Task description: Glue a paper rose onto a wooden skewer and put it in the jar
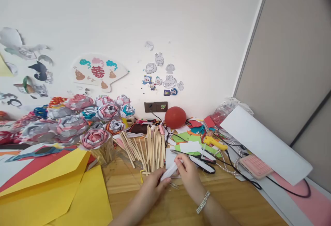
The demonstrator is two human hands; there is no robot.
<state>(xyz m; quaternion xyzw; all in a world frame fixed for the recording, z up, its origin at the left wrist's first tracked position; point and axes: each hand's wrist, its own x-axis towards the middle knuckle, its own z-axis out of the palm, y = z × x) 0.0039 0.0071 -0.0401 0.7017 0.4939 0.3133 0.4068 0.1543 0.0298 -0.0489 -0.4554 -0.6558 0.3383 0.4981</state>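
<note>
A folded strip of white paper (169, 172) lies slantwise between my two hands above the wooden table. My left hand (154, 185) grips its lower left end between thumb and fingers. At the upper right end, my right hand (188, 172) pinches it. Behind my hands are many thin wooden sticks (156, 147), spread in loose bunches. White-handled scissors (204, 165) lie just beyond my right hand, among white and green paper scraps (192, 138). Small thin metal pieces, too small to name, lie under the strip.
Folded paper roses (95, 137) crowd the back left. Large yellow paper sheets (90, 198) cover the left front. To the right are a yellow glue gun (215, 142) with its cable, a pink calculator-like device (256, 166) and a folded white sheet (266, 145). A red balloon (175, 117) rests by the wall.
</note>
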